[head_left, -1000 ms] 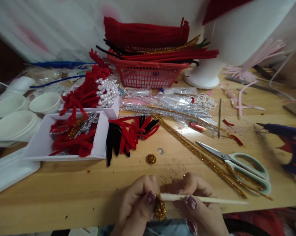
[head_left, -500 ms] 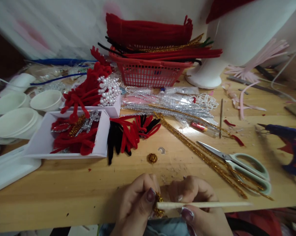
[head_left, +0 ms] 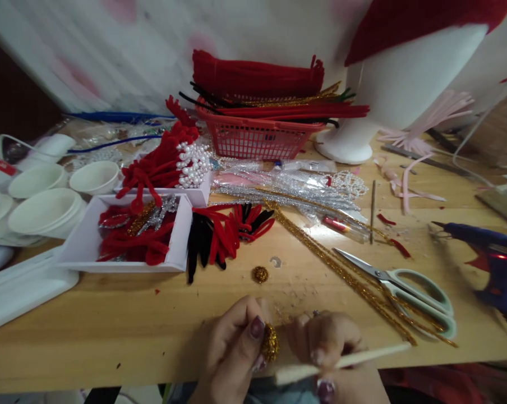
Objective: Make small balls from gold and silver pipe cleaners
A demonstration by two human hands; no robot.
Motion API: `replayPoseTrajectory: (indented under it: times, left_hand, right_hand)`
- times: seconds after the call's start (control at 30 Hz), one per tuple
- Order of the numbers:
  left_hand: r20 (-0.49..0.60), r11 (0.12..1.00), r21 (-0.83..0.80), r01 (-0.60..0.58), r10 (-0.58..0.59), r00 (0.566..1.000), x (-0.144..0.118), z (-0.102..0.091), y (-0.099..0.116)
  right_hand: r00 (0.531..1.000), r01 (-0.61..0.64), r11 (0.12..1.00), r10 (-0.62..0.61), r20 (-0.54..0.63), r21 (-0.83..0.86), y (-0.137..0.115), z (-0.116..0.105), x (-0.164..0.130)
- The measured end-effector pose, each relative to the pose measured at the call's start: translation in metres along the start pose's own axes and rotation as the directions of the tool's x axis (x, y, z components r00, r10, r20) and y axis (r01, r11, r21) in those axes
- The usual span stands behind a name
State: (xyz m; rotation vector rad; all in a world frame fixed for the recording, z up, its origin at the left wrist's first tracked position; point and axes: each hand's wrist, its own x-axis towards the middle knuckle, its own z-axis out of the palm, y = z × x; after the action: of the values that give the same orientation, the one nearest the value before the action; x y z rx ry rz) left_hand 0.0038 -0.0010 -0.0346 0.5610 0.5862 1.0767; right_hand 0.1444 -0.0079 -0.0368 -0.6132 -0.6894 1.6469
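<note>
At the table's front edge, my left hand (head_left: 232, 350) pinches a small coiled piece of gold tinsel pipe cleaner (head_left: 271, 343) between thumb and fingers. Just right of it, my right hand (head_left: 335, 350) grips a pale tapered wooden stick (head_left: 373, 356), its blunt end pointing left, below the gold coil and apart from it. A second gold tinsel coil (head_left: 261, 274) lies on the table beyond my hands. Long gold tinsel stems (head_left: 321, 252) stretch diagonally across the wood, partly under green-handled scissors (head_left: 422, 297).
A blue glue gun (head_left: 499, 252) with a lit red light lies at right. White boxes (head_left: 74, 238) hold red and silver pieces. Red and black stems (head_left: 220, 235) lie beside them. Behind stand a red basket (head_left: 257, 137), a white mannequin head (head_left: 388, 95) and paper cups (head_left: 43, 210).
The stick's blunt end has come away from the gold coil and dropped lower, tilting the stick. The coil has turned to show its rounded side. The camera view has shifted slightly.
</note>
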Motion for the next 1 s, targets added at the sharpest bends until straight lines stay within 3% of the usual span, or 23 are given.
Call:
replayPoseTrajectory:
  times: [0.13, 0.2, 0.7, 1.0]
  left_hand:
    - [0.021, 1.0, 0.016, -0.007, 0.006, 1.0, 0.001, -0.001, -0.001]
    - [0.027, 0.999, 0.034, -0.014, 0.013, 1.0, 0.001, -0.002, -0.001]
    - [0.008, 0.999, 0.052, -0.011, 0.01, 1.0, 0.0, -0.002, -0.001]
    - [-0.02, 0.998, 0.042, -0.045, 0.046, 0.999, -0.001, 0.0, 0.0]
  right_hand:
    - [0.959, -0.122, 0.992, 0.108, -0.263, -0.04, -0.004, 0.006, -0.002]
    - [0.935, -0.154, 0.986, 0.123, -0.333, -0.07, -0.006, 0.01, 0.0]
    - [0.918, -0.202, 0.967, 0.132, -0.374, -0.155, -0.009, 0.016, 0.006]
    - [0.931, -0.228, 0.969, 0.189, -0.313, -0.093, -0.008, 0.007, 0.003]
